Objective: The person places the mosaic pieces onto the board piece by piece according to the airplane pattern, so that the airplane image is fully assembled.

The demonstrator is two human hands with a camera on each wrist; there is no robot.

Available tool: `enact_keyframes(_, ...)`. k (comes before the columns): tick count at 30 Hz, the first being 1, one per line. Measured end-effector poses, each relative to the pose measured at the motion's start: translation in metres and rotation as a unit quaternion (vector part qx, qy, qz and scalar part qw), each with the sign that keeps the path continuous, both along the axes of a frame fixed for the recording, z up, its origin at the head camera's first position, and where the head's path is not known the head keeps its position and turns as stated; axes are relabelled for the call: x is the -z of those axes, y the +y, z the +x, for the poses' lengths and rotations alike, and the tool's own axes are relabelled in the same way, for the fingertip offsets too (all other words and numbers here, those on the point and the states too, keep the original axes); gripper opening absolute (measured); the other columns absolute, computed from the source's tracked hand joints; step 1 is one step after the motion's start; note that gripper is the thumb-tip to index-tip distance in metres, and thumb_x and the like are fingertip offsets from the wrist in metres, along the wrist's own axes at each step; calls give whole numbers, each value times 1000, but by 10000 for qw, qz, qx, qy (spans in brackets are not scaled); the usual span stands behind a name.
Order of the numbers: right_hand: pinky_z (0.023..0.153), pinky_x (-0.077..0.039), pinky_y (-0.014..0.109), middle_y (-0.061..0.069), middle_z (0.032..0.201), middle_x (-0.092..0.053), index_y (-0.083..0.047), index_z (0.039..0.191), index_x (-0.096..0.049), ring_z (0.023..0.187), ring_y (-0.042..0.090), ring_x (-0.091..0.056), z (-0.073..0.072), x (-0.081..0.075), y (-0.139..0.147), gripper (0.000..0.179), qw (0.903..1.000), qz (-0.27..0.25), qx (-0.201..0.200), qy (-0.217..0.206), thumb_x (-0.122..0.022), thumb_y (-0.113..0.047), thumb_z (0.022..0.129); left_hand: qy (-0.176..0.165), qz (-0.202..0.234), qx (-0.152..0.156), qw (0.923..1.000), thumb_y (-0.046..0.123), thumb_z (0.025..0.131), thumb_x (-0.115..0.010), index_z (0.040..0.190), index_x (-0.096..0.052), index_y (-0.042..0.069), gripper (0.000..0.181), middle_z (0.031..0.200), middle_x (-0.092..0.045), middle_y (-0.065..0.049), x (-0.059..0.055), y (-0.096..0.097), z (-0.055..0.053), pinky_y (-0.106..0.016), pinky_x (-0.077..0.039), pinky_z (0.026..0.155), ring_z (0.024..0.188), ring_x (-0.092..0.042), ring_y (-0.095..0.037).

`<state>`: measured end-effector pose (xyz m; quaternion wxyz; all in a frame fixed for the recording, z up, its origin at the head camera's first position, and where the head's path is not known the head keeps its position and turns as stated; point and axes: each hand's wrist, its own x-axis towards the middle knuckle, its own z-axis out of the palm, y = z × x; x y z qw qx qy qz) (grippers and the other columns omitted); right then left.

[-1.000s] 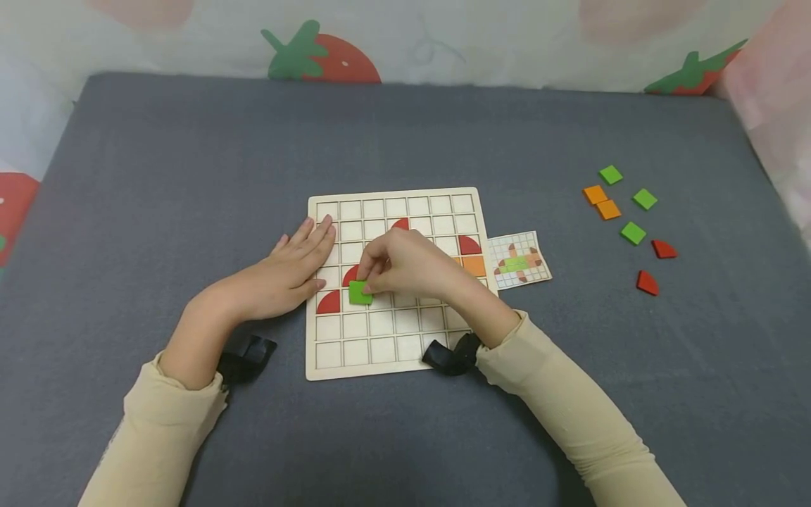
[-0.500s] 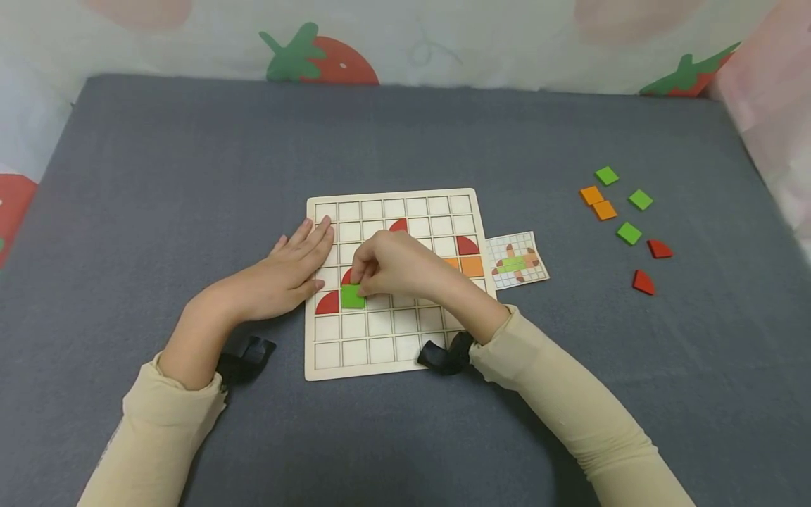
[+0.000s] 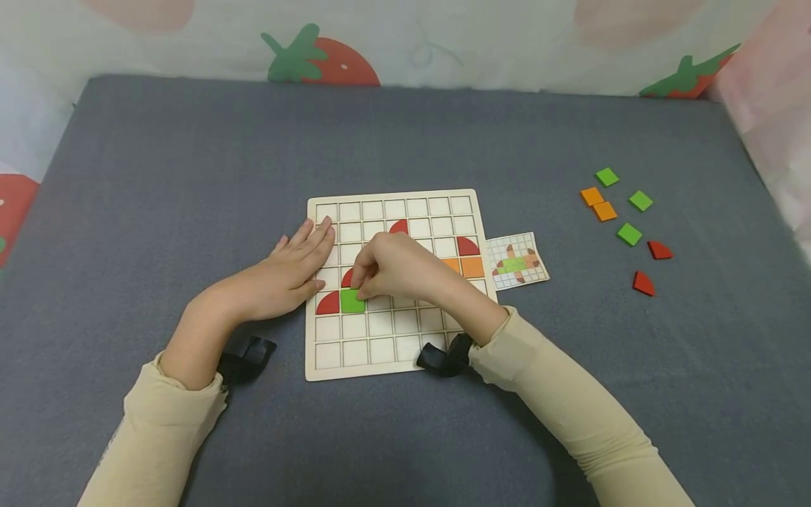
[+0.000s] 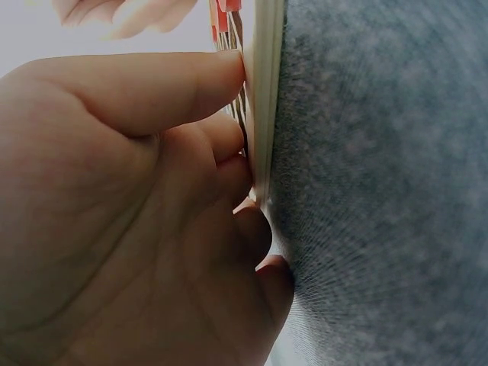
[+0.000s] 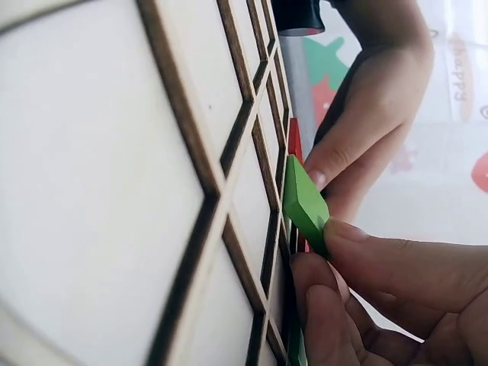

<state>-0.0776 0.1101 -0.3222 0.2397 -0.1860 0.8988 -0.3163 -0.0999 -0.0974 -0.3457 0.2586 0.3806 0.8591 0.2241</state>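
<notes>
My left hand [image 3: 279, 271] rests with spread fingers on the left edge of a wooden grid board [image 3: 374, 372]. In the right wrist view, a green square tile [image 5: 306, 207] stands tilted over the grid, between the thumb and fingers of my right hand [image 5: 396, 297]. From the head view, that hand covers the board's middle. The tile lies over a cell between a red quarter-circle tile [image 3: 328, 303] on its left and another partly hidden red one just above. Further red pieces and orange square tiles [image 3: 472, 267] sit in the grid.
A printed pattern card [image 3: 518, 260] lies at the board's right edge, partly under it. Farther right on the grey cloth are loose green squares [image 3: 629, 234], orange squares [image 3: 605, 210] and red quarter-circles [image 3: 643, 284]. A strawberry-print cloth hangs behind the table.
My right hand has shifted slightly left, bringing the green tile left and a little nearer me, over the cell beside the red quarter-circle. The left hand has stayed in place.
</notes>
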Motion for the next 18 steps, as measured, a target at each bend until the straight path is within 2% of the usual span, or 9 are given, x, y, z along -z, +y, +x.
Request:
enact_keyframes(8, 65, -44, 21, -4, 70, -65, -9, 80, -74, 67, 8, -57, 2, -2, 0, 4, 9999, 126, 63, 20, -77, -8, 77, 17, -30, 3, 10000, 15, 101, -40, 149, -2, -2, 64, 156, 7, -16, 0, 0, 0, -58, 0, 109, 141, 14, -32)
enact_keyframes(18, 66, -45, 21, -3, 69, -66, -8, 78, -73, 67, 8, -59, 0, 0, 6, 5, 9994, -236, 224, -130, -77, -7, 76, 48, -3, 5, 10000, 15, 101, -41, 149, -3, -3, 64, 156, 6, -18, 0, 1, 0, -59, -1, 109, 141, 12, -34)
